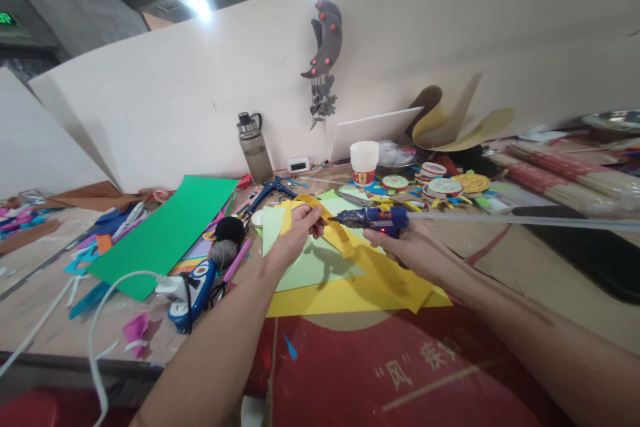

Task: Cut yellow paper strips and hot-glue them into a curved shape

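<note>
My left hand (301, 230) pinches a strip of yellow paper (341, 238), which bends and hangs down to the right. Gripped in my right hand (400, 243) is a dark blue glue gun (373, 217) with a long glue stick (520, 219) sticking out of its back. The gun's nozzle points left, close to the yellow strip; I cannot tell whether they touch. Beneath both hands lie pale green paper sheets (295, 275) and a larger yellow sheet (310, 302). A red board (350, 367) with printed characters is nearest to me.
A green sheet (165, 233) and a blue power strip (195, 293) with a white cord lie left. Behind stand a water bottle (256, 150) and a paper cup (365, 163). Round paper pieces (445, 187) and wrapped stick bundles (555, 177) lie right.
</note>
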Action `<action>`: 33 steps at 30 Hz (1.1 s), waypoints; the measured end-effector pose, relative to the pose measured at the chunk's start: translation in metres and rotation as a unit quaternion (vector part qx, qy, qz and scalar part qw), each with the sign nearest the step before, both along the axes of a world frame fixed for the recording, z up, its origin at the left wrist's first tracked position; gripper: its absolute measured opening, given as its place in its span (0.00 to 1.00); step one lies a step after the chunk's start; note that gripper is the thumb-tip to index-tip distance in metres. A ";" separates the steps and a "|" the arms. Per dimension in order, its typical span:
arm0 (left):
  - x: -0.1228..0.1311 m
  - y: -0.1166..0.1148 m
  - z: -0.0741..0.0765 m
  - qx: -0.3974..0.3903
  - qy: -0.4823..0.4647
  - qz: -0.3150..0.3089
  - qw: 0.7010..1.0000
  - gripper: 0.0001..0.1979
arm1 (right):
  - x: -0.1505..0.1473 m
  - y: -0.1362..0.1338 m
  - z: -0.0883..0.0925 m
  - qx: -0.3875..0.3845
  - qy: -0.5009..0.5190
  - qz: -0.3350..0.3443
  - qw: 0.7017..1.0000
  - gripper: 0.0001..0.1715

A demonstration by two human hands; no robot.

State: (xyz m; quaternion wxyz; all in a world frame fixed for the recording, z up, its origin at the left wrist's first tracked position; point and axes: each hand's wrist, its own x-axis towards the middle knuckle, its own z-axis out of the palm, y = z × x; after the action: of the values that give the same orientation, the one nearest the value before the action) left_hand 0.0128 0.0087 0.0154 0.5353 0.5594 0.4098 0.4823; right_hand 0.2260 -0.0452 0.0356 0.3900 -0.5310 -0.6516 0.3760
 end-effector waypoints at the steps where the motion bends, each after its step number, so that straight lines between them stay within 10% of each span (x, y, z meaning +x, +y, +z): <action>1: 0.000 0.000 0.000 0.002 -0.002 -0.004 1.000 0.19 | 0.001 0.001 -0.002 -0.015 -0.008 -0.011 1.000 0.21; 33: 0.000 -0.002 0.002 -0.020 -0.015 -0.031 0.999 0.19 | 0.007 0.007 -0.011 -0.080 -0.004 -0.021 0.997 0.29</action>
State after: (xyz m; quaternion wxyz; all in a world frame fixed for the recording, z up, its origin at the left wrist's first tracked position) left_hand 0.0123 0.0064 0.0170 0.5670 0.5536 0.3941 0.4656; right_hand 0.2328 -0.0379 0.0242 0.3515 -0.5757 -0.6094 0.4166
